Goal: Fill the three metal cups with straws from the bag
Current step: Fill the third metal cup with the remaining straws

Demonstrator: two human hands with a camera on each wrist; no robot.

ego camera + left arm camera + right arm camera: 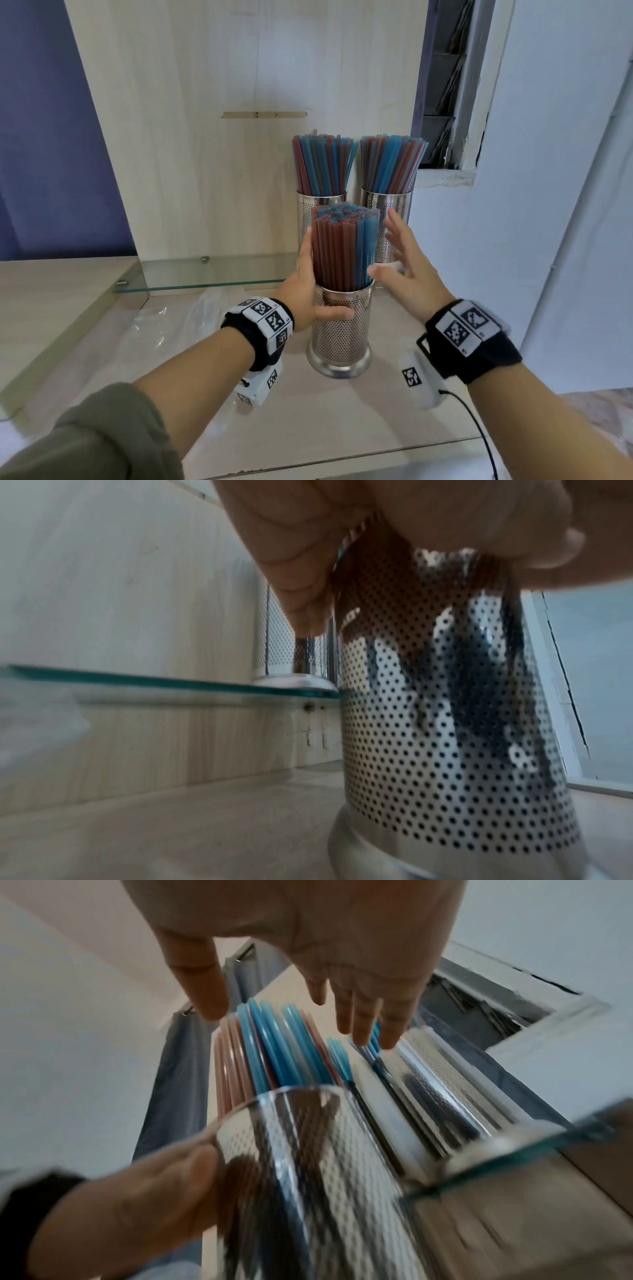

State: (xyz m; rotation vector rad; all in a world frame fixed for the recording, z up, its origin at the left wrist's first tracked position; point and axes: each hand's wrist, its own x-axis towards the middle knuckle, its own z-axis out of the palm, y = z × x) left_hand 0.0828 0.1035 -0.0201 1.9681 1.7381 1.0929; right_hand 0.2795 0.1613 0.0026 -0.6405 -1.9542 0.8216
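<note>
A pale wood-grain panel (212,137) backs a light wooden counter (342,421), with a blue wall to the left and a white wall with a window opening to the right. A glass shelf (212,274) juts from the panel just above the counter.

Two perforated metal cups stand on the shelf against the panel, side by side: the left rear cup (317,212) and the right rear cup (390,219), each packed with upright red and blue straws that fan out at the top.

A third cup, the front cup (340,339), stands on the counter in front of them. It holds a tight bundle of straws (344,250), red on the left, blue on the right, their tops level.

The left hand (305,291) grips the front cup at its rim, thumb across the near side of the metal wall and fingers (301,588) curled round the far side, also lying against the lower part of the bundle. The right hand (407,270) hovers just right of the bundle, its fingers (363,1026) straight and spread, holding nothing; whether the thumb tip touches the straws cannot be told.

A crumpled clear plastic bag (164,322) lies flat on the counter left of the front cup, under the left wrist.
</note>
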